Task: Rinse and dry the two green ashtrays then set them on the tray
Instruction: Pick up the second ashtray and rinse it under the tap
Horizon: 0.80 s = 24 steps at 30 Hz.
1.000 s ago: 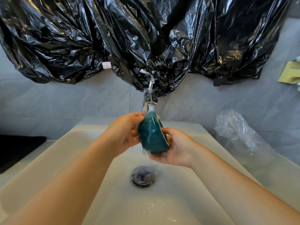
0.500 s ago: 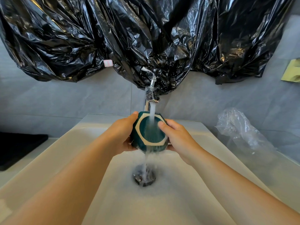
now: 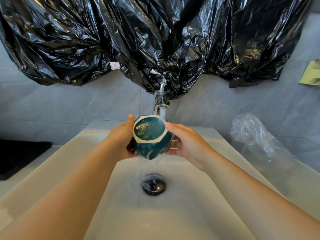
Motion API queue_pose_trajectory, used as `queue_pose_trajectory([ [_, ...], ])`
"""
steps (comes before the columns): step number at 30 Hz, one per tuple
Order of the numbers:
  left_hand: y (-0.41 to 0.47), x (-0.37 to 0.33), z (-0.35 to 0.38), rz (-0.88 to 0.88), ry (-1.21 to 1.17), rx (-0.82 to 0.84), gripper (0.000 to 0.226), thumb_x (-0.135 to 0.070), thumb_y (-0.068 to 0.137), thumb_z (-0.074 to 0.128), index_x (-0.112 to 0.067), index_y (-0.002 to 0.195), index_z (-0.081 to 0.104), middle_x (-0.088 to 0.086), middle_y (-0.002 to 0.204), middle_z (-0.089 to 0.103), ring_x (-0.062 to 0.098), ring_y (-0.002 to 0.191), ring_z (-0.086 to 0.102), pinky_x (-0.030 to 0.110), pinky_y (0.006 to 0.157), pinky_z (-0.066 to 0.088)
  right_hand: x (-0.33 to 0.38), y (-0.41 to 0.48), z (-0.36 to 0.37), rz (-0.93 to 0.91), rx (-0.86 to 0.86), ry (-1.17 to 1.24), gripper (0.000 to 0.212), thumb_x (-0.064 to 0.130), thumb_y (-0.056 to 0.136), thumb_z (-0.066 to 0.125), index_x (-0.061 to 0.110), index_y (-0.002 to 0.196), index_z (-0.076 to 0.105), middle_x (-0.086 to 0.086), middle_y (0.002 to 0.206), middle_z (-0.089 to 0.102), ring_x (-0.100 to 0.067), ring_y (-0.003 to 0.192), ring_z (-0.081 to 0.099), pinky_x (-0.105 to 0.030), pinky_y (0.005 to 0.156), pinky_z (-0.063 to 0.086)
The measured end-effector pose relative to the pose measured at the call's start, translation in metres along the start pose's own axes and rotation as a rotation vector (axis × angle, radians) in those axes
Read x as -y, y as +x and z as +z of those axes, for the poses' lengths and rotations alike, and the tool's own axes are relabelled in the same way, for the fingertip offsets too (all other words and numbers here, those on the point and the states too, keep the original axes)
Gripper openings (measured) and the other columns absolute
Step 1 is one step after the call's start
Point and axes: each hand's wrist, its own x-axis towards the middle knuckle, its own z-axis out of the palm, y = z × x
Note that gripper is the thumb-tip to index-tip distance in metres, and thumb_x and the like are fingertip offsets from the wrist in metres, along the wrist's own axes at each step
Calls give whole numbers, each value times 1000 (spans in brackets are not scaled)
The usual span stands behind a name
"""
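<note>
Crumpled black plastic sheeting (image 3: 155, 40) is hanging across the wall above a wide white ceramic basin (image 3: 155, 219). Over the basin, the left hand (image 3: 121, 144) and the right hand (image 3: 188, 144) are both clasping a dark green faceted ceramic ashtray (image 3: 150, 137) with a pale hexagonal rim, holding it in the air just under a small chrome tap (image 3: 160, 103) whose water is running. Rinsing it well is probably calling for slow turning, so the stream is reaching the hollow and every facet, with a firm hold, since wet glaze is likely slippery. The ashtray is sitting between the two palms, each grip clamped on one side, thumbs touching its rim.
</note>
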Motion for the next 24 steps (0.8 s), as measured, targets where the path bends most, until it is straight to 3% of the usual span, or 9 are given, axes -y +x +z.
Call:
queue_pose_trajectory([
  [3, 0, 3, 5, 32, 64, 50, 44, -52, 96, 45, -13, 107, 61, 17, 109, 68, 34, 91, 66, 44, 69, 56, 1, 2, -3, 36, -35, 90, 24, 33, 96, 56, 14, 108, 65, -3, 88, 69, -15, 73, 66, -29, 69, 55],
  [5, 1, 5, 8, 6, 61, 97, 41, -46, 98, 47, -11, 114, 61, 19, 114, 67, 35, 95, 66, 51, 80, 56, 3, 3, -6, 19, -29, 150, 18, 26, 96, 57, 13, 105, 66, 0, 83, 71, -12, 71, 68, -25, 64, 55],
  [7, -1, 7, 10, -32, 43, 136, 39, -42, 99, 45, -11, 120, 57, 19, 117, 64, 37, 103, 64, 55, 83, 54, 2, 4, -7, -39, -24, 102, 20, 20, 93, 61, 11, 111, 64, -2, 92, 72, -14, 83, 68, -26, 70, 56],
  [10, -2, 8, 7, -70, 48, 159, 36, -42, 101, 41, -11, 113, 55, 20, 113, 62, 40, 104, 61, 56, 81, 54, -3, 4, -6, -136, -37, -180, 59, 20, 86, 71, 13, 139, 46, -2, 126, 62, -16, 113, 61, -32, 93, 53],
  [12, -2, 6, 3, -66, 72, 155, 40, -44, 100, 42, -8, 114, 53, 21, 116, 60, 41, 106, 61, 55, 80, 56, -5, 4, -4, -211, -34, -320, 73, 22, 81, 75, 15, 144, 39, 2, 132, 57, -12, 117, 58, -28, 94, 52],
  [14, -2, 5, 2, -42, 63, 166, 41, -43, 99, 47, -7, 116, 55, 20, 117, 60, 39, 107, 62, 53, 77, 59, -5, 4, -5, -254, -29, -342, 81, 24, 73, 79, 15, 144, 41, 1, 132, 59, -14, 118, 59, -33, 97, 53],
  [20, -6, 3, 2, -63, -70, 201, 32, -35, 91, 63, -9, 110, 59, 17, 116, 56, 36, 107, 60, 49, 67, 61, -3, 1, -8, -299, 77, -301, 66, 11, 65, 79, 26, 126, 60, 0, 124, 63, -17, 114, 62, -33, 93, 55],
  [24, -6, 3, 1, -65, -119, 195, 40, -38, 86, 69, -10, 113, 58, 19, 115, 58, 37, 104, 63, 48, 71, 61, 2, -3, -8, -314, 116, -366, 68, -4, 72, 78, 33, 125, 60, 7, 122, 63, -10, 105, 62, -19, 70, 54],
])
